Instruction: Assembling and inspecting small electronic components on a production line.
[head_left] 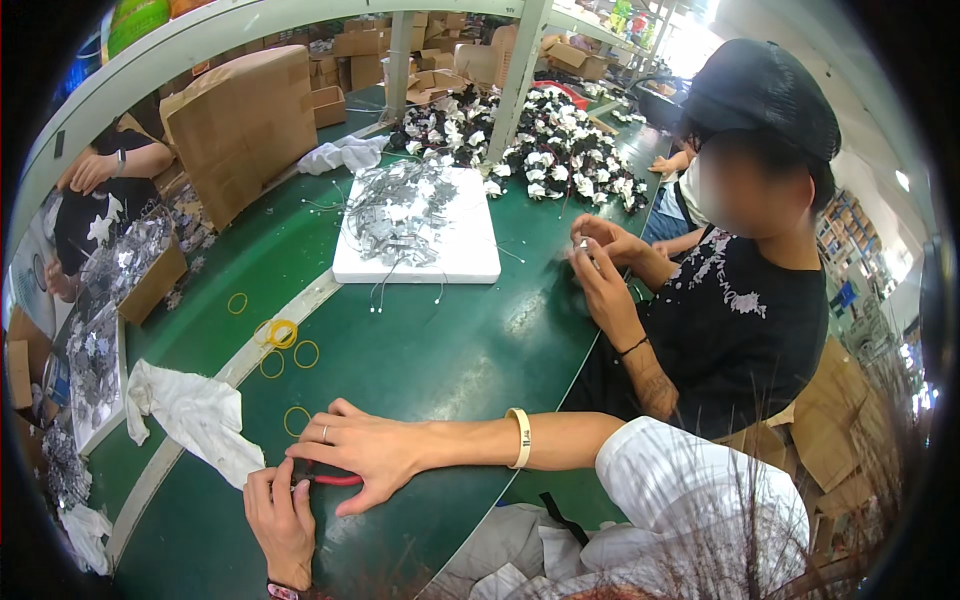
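My left hand (280,525) is at the lower left of the green table, its fingers curled and pressed together around something too small or hidden to name. Beside it, my right hand (375,452) is palm down with its fingers spread, the fingertips reaching to the left hand's fingers. A tool with a red handle (338,480), perhaps pliers, shows beneath my right hand; its head is hidden. A white cloth or glove (205,415) lies beyond my left hand. Several yellow rubber bands (283,334) lie farther up the table, one close to my right fingertips.
A white foam board (420,275) bears a pile of small silvery parts with wires. Behind it is a heap of black and white parts (565,150). At the right a co-worker in black (750,290) handles something small. Cardboard (240,130) and a white post (518,85) stand beyond.
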